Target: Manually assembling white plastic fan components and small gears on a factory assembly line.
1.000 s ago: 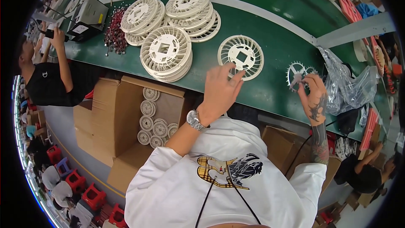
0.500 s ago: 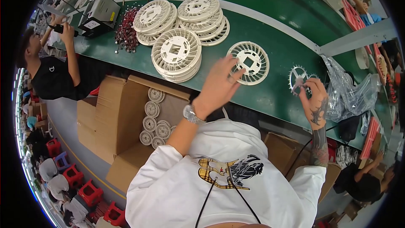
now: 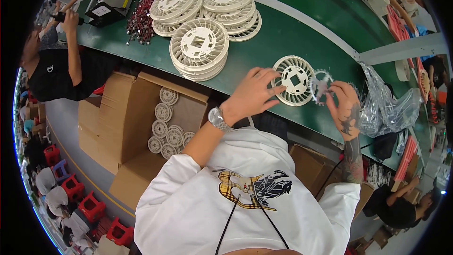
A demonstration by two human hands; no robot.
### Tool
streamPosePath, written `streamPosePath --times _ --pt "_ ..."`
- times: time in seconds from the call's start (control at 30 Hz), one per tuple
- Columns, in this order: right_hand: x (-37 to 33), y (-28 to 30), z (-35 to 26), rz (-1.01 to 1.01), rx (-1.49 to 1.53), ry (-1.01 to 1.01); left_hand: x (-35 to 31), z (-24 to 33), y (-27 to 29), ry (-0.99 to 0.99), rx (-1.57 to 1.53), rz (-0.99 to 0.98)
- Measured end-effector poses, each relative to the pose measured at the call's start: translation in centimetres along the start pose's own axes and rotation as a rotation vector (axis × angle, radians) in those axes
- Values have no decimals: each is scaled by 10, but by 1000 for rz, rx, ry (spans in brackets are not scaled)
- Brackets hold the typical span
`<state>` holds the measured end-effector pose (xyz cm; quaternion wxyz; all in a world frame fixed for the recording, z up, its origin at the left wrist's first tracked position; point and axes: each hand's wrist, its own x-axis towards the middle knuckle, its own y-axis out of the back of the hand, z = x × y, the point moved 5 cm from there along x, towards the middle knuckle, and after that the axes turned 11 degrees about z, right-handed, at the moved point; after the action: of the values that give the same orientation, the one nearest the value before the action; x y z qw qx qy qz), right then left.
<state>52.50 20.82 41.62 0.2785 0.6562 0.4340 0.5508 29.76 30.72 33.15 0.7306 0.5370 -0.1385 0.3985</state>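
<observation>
A round cream-white grille (image 3: 280, 93) with slatted vanes and a square centre hole lies flat on the green table. My left hand (image 3: 252, 92) is at its left rim, fingers apart, the fingertips just over or touching the edge; contact is hard to tell. My right hand (image 3: 344, 106) pinches a clear toothed plastic wheel (image 3: 321, 87) between thumb and fingers, tilted up beside the grille's right edge. The wheel is somewhat blurred.
Stacks of similar grilles (image 3: 198, 42) stand to the left, near a heap of red-and-black wires (image 3: 140, 21) and a grey box device (image 3: 111, 2). Clear plastic bags (image 3: 391, 104) lie at right. An open carton (image 3: 127, 127) below holds small round grilles. A co-worker (image 3: 59, 71) sits left.
The grille has shifted right and a little nearer to me, with my left hand at its left rim. My right hand has brought the clear wheel left, close to the grille.
</observation>
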Motion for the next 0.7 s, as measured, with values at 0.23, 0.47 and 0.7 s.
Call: streamPosePath --times 0.23,0.47,0.7 --pt "7 -38 -8 -107 -2 94 -6 22 -14 75 -28 89" --pt "10 -57 -10 -119 -32 142 -15 13 -20 53 -66 148" --pt "8 -54 -13 -124 -83 132 -12 15 -21 70 -57 180"
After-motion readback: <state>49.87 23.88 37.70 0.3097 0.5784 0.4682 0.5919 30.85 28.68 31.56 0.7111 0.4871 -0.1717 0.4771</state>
